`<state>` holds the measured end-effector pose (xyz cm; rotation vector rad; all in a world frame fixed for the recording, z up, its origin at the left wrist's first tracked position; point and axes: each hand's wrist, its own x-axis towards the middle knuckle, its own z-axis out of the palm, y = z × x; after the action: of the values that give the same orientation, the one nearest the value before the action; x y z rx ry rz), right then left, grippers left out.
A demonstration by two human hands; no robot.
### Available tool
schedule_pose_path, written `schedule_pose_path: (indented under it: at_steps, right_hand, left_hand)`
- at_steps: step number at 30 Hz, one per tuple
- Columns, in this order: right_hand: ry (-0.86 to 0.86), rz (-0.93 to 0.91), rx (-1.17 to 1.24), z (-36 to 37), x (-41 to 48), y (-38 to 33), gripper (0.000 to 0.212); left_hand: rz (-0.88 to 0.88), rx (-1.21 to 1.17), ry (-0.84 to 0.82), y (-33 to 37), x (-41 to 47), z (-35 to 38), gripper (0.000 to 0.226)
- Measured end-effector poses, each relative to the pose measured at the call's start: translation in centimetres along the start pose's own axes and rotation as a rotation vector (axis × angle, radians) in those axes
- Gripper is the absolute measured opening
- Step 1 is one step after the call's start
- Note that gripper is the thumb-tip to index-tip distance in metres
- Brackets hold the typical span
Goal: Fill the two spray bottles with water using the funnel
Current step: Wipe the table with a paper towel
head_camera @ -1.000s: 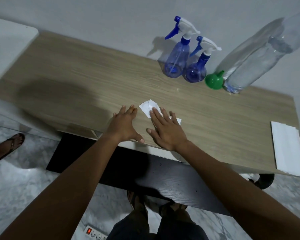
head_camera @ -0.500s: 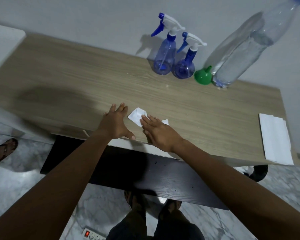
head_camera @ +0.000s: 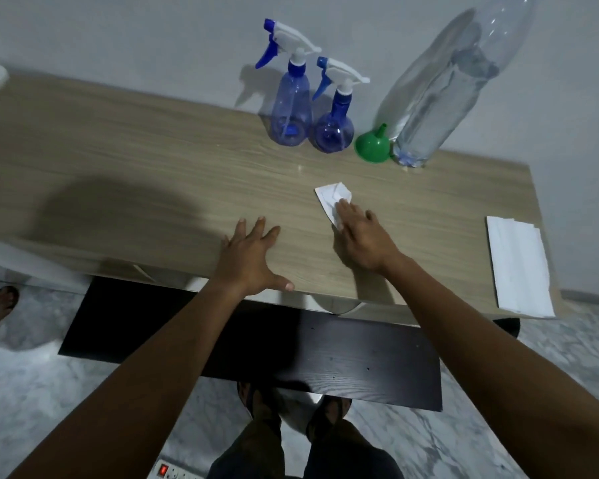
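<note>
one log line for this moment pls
left hand: flat on table | right hand: pressing tissue | spray bottles: capped, untouched | funnel: idle beside water bottle

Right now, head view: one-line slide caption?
Right hand presses a white tissue on the table, left hand flat beside it; spray bottles, green funnel and water bottle stand behind.

The water bottle [head_camera: 429,98] runs off the top edge; the right hand [head_camera: 363,238] half-covers the tissue [head_camera: 330,196].
</note>
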<state>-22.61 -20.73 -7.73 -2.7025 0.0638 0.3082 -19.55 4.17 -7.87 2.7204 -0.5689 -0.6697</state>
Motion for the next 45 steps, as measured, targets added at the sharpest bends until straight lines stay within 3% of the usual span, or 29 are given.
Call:
schedule_pose_path:
  at_steps: [3, 12, 14, 17, 19, 21, 25, 29, 32, 37, 41, 45]
  right_hand:
    - [-0.035, -0.102, -0.085, 1.0, -0.8, -0.2, 0.063]
    - [-0.141, -0.399, -0.314, 3.4, -2.2, -1.6, 0.062]
    - [-0.154, -0.406, -0.298, 3.0, -2.0, -1.5, 0.057]
    - [-0.186, -0.367, -0.078, 1.8, -1.6, -1.7, 0.050]
    - [-0.093, -0.348, 0.028, 1.1, -1.6, -2.0, 0.053]
    - [0.000, -0.349, -0.043, 1.2, -1.9, -2.0, 0.055]
    - [-0.142, -0.346, -0.325, 3.2, -4.0, -1.9, 0.077]
    - [-0.099, -0.427, -0.304, 3.1, -4.0, -0.8, 0.062]
    - [-0.062, -0.450, -0.159, 1.4, -3.0, 0.0, 0.044]
    - [0.115, -0.144, 0.281, -2.7, -1.9, 1.3, 0.041]
    - [0.057, -0.166, 0.177, -2.8, -2.9, 4.3, 0.041]
    - [-0.082, -0.355, -0.051, 1.0, -6.0, 5.4, 0.053]
  left_hand:
    - [-0.005, 0.003, 0.013, 0.0, 0.0, -0.2, 0.126]
    - [-0.054, 0.043, -0.040, 0.3, 0.3, -0.2, 0.132]
    - [-0.055, 0.058, -0.046, 0.3, 0.4, -0.2, 0.132]
    - [-0.059, 0.053, -0.054, 0.3, 0.5, -0.2, 0.132]
    - [-0.066, 0.046, -0.055, 0.3, 0.5, -0.2, 0.132]
    - [-0.074, 0.040, -0.051, 0.4, 0.5, -0.2, 0.132]
    - [-0.076, 0.075, -0.057, 0.5, 0.5, -0.1, 0.133]
    - [-0.121, 0.075, -0.087, 1.1, 0.8, 0.0, 0.135]
    - [-0.149, 0.052, -0.114, 2.6, 0.9, 0.3, 0.132]
    - [-0.046, 0.069, -0.090, 5.3, 0.2, 1.5, 0.120]
    - [-0.079, 0.051, -0.100, 5.7, 0.4, 1.9, 0.122]
    - [-0.095, 0.043, -0.102, 5.9, 0.4, 1.8, 0.123]
